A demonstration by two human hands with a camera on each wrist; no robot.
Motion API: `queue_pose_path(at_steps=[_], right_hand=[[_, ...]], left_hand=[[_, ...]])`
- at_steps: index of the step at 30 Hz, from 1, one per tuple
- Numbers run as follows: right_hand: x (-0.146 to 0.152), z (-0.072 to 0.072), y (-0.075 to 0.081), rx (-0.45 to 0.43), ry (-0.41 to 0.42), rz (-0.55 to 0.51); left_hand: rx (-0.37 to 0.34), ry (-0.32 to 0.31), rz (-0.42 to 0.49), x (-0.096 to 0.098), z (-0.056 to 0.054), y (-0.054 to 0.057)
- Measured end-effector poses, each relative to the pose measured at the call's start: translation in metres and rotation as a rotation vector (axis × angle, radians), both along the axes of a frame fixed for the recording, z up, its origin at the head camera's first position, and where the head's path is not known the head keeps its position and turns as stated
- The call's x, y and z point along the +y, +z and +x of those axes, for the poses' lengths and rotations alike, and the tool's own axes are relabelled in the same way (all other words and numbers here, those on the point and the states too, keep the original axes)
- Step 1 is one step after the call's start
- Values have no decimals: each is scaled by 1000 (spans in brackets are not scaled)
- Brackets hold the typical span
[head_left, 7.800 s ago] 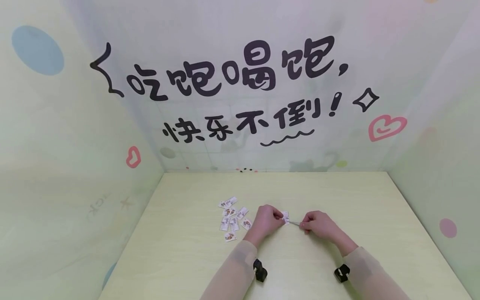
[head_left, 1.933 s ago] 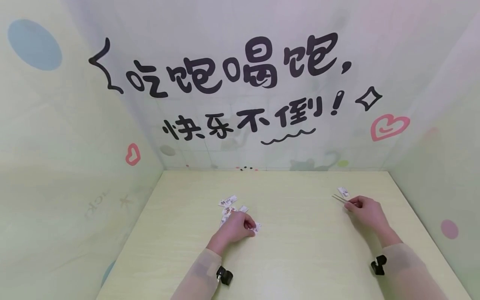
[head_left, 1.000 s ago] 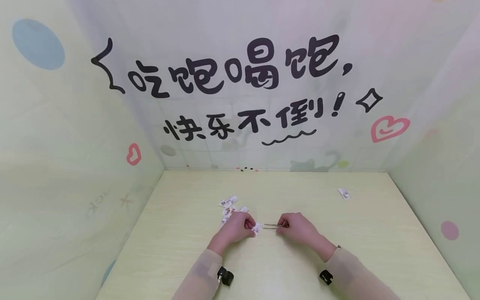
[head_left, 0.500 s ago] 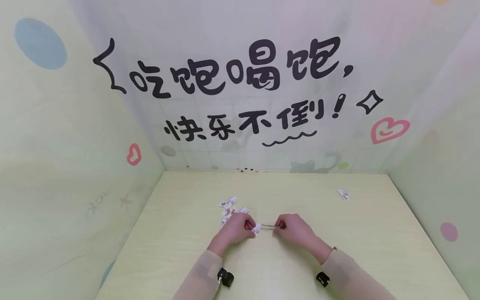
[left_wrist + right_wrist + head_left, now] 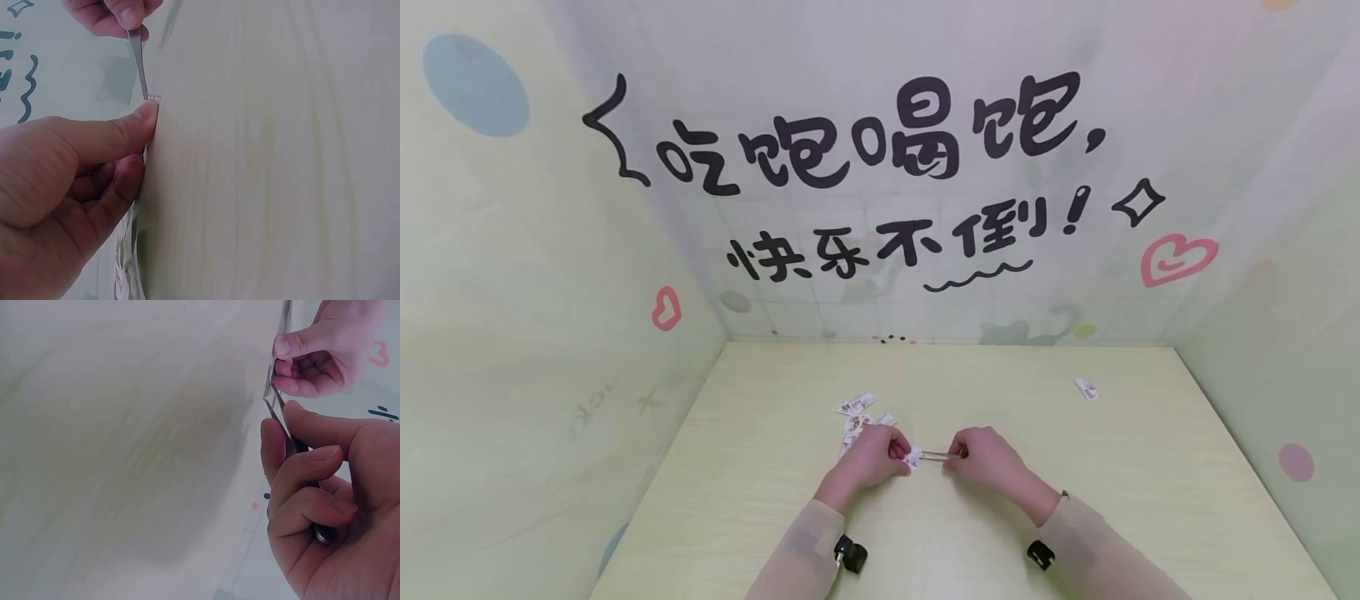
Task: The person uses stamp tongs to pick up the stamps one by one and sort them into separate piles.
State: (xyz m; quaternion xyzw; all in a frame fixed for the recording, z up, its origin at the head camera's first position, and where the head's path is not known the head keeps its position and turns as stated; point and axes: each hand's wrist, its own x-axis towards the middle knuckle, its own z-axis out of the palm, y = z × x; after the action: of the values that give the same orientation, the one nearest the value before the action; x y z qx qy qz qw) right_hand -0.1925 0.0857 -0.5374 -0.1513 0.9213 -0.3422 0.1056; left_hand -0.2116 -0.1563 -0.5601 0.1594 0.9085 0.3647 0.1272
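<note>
My left hand (image 5: pixel 871 454) pinches one small white printed card (image 5: pixel 913 458) between thumb and fingers, low over the table. My right hand (image 5: pixel 992 460) grips metal tweezers (image 5: pixel 936 456), whose tips reach the card's right edge. In the left wrist view, the tweezers (image 5: pixel 139 65) meet the card's free end (image 5: pixel 154 97) just beyond my thumb. The right wrist view shows the tweezers (image 5: pixel 286 431) with their prongs slightly apart; whether they clamp the card cannot be told. Several similar cards (image 5: pixel 859 404) lie in a loose pile, partly hidden behind my left hand.
A single printed card (image 5: pixel 1086 388) lies at the back right of the pale wooden table (image 5: pixel 985 533). Walls with printed lettering (image 5: pixel 925 125) stand behind the table and on both sides.
Since the earliest frame, a card has come to lie at the back right. My left hand moved to the pile and holds another card; the right hand returned leftward, bringing the tweezers to it.
</note>
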Motion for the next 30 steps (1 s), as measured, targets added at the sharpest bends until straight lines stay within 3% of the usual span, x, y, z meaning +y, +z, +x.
queue_pose_path(at_steps=[13, 30], right_hand=[[5, 1, -11, -138, 12, -151], [-5, 5, -19, -128, 9, -190]], left_hand=[[-2, 1, 10, -1, -1, -1], [7, -11, -21, 2, 0, 1]])
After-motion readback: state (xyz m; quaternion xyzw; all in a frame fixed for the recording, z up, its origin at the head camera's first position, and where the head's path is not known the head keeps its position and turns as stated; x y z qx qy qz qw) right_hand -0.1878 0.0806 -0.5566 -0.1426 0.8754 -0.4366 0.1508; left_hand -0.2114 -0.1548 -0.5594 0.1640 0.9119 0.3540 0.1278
